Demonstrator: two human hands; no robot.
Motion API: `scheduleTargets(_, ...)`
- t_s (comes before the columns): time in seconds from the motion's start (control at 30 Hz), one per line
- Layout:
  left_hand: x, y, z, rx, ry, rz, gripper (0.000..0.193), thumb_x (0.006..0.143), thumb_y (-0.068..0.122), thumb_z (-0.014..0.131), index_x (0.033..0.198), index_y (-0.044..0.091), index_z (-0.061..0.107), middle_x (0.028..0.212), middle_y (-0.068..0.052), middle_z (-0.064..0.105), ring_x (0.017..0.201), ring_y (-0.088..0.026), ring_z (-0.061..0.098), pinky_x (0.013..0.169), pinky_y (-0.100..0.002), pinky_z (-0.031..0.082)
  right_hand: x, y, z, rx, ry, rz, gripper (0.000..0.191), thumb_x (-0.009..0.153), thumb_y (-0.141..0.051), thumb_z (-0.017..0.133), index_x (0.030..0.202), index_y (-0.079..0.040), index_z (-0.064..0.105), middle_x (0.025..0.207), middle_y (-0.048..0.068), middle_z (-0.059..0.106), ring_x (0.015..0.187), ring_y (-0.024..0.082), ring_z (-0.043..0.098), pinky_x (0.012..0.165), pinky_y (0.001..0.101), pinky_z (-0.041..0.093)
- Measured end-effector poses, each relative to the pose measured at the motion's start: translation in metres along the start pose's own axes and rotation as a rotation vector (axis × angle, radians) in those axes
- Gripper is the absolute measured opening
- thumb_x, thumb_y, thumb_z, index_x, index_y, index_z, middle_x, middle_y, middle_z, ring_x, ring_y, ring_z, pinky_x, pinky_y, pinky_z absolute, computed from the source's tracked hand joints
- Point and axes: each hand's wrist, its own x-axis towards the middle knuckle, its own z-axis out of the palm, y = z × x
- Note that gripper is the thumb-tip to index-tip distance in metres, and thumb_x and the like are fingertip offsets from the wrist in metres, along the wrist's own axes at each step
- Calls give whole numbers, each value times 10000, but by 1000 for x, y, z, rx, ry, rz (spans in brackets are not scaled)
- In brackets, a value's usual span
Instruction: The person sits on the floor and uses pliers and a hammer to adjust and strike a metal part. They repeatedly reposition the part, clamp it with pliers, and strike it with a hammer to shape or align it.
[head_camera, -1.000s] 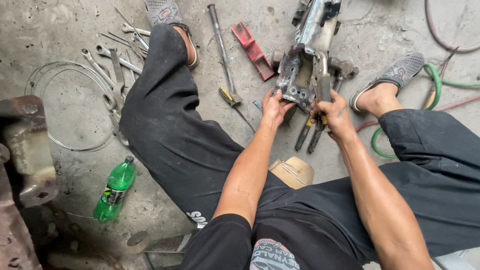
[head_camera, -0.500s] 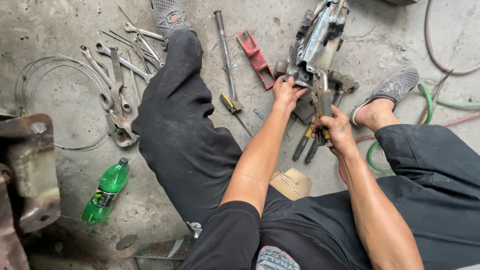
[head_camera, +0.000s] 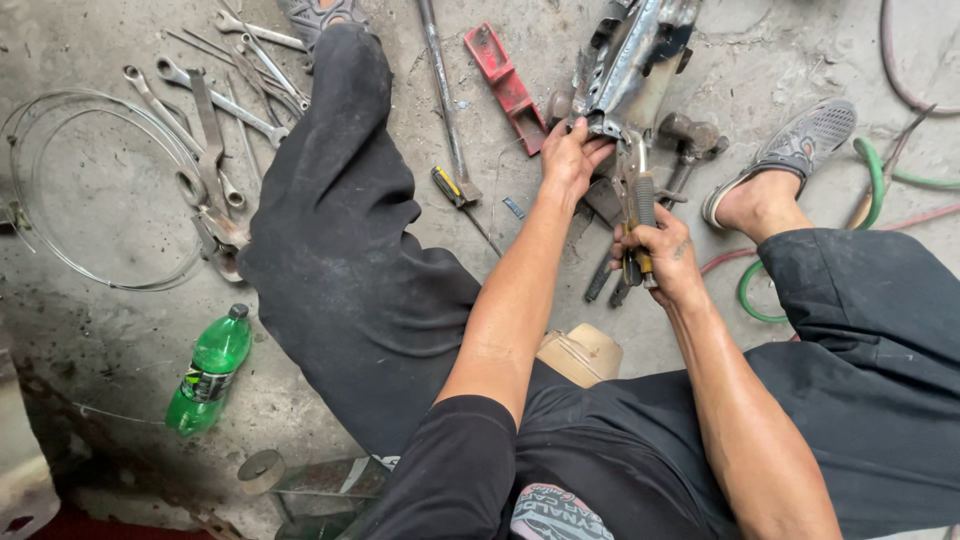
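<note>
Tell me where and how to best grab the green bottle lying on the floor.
Grip the green bottle around its middle, coming from straight above. It lies on its side on the concrete, cap pointing up-right toward the trouser leg, so the round body is open from above and on both long sides. The neck is narrower and would probably give a poorer hold.

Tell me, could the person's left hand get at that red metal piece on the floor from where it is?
Probably yes. The left hand grips the grey metal assembly, and the red metal piece lies on bare concrete just to its left, with nothing between them. It would have to let go of the assembly first.
</note>
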Motion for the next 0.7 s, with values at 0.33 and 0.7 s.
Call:
scheduleTargets(0.33, 3, -5, -12, -16, 10, -17, 246, 1065, 110, 449, 1248, -35, 525, 1106, -228, 667, 957, -400, 702, 885, -598, 593, -30, 1, -8, 126, -28, 113, 454, 770, 5, 520, 1222, 40, 543, 1015, 140, 629, 921, 289, 700, 841, 498, 637)
scheduleTargets(0.7, -5, -6, -11, 95, 54, -26, 250, 1062, 80, 425, 1233, -73, 523, 1081, -245, 660, 909, -412, 705, 843, -594, 620, -123, -96, -64, -203, 94, -87, 574, 759, 3, 547, 1326, 85, 549, 1102, 193, 691, 980, 307, 708, 938, 439, 591)
